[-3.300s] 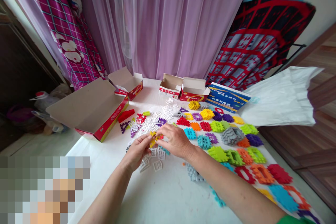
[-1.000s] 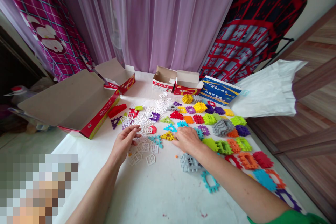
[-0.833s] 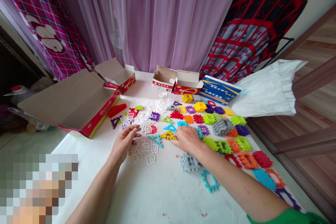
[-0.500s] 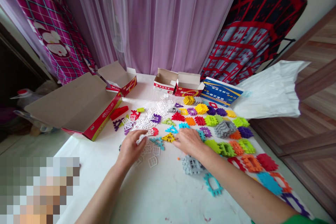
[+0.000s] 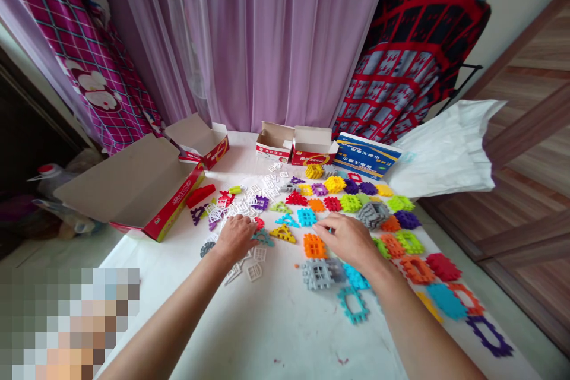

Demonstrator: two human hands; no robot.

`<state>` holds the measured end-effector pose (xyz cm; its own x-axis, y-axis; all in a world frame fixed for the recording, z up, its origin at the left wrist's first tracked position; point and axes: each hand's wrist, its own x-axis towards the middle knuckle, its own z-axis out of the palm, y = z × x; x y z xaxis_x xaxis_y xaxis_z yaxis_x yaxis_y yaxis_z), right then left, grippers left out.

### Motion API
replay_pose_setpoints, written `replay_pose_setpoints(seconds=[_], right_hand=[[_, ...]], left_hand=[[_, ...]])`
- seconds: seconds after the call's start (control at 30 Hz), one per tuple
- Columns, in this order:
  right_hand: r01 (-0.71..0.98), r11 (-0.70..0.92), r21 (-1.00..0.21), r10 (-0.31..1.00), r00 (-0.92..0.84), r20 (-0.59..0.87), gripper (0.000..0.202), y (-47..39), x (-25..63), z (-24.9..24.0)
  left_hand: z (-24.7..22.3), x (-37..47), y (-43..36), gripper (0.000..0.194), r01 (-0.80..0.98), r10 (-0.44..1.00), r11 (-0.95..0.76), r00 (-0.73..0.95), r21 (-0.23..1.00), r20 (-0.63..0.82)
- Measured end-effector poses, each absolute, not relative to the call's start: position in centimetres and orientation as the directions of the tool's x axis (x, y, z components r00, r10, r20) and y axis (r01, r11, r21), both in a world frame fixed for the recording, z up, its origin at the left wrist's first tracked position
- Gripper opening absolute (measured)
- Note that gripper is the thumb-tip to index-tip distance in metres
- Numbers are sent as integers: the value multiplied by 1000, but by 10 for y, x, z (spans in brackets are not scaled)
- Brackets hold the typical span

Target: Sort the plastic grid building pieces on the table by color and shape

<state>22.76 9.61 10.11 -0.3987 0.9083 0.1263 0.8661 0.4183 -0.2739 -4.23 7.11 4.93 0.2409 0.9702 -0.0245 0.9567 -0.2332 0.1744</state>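
My left hand [image 5: 238, 237] is palm down over the white plastic window frames [image 5: 253, 273] near the middle of the table. Its fingers are curled, and what they hold is hidden beneath them. My right hand [image 5: 350, 238] hovers just right of a blue window block [image 5: 307, 217] and an orange block [image 5: 314, 246]; its fingers are half bent, with a small gap at the thumb, and nothing shows in them. Between my hands lie a yellow triangular piece [image 5: 284, 233] and a blue triangular piece [image 5: 287, 220]. Nearer me is a grey window block [image 5: 317, 275].
Open cardboard boxes stand at the left [image 5: 171, 205] and at the back [image 5: 314, 154]. A blue box [image 5: 366, 156] leans beside a white bag [image 5: 445, 154]. Several coloured interlocking blocks [image 5: 416, 270] spread along the right side. A blue frame piece [image 5: 352, 305] lies in front.
My right hand has moved right, off the yellow triangle, uncovering the orange block. My left hand has shifted right and turned palm down over the white frames. The view has turned slightly.
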Motion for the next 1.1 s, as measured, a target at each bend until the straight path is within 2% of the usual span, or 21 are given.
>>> replay_pose_setpoints(seconds=[0.17, 0.3, 0.4, 0.67, 0.9, 1.1], right_hand=[[802, 389, -453, 920, -312, 237, 31, 86, 245, 101], [749, 400, -529, 914, -280, 294, 33, 82, 250, 101], [701, 426, -571, 901, -273, 337, 31, 82, 250, 100], [631, 483, -608, 870, -265, 416, 26, 85, 257, 104], [597, 508, -621, 854, -259, 451, 25, 87, 262, 108], [611, 515, -601, 852, -282, 442, 27, 86, 264, 104]], left_hand=[[69, -53, 63, 12, 952, 960, -275, 281, 133, -25], [71, -36, 43, 17, 933, 945, -323, 326, 156, 9], [62, -9, 35, 20, 937, 948, -312, 319, 158, -18], [46, 19, 39, 21, 961, 957, -257, 268, 106, -107], [44, 8, 50, 30, 968, 981, -191, 190, 162, 26], [29, 1, 70, 32, 960, 983, -172, 183, 220, -28]])
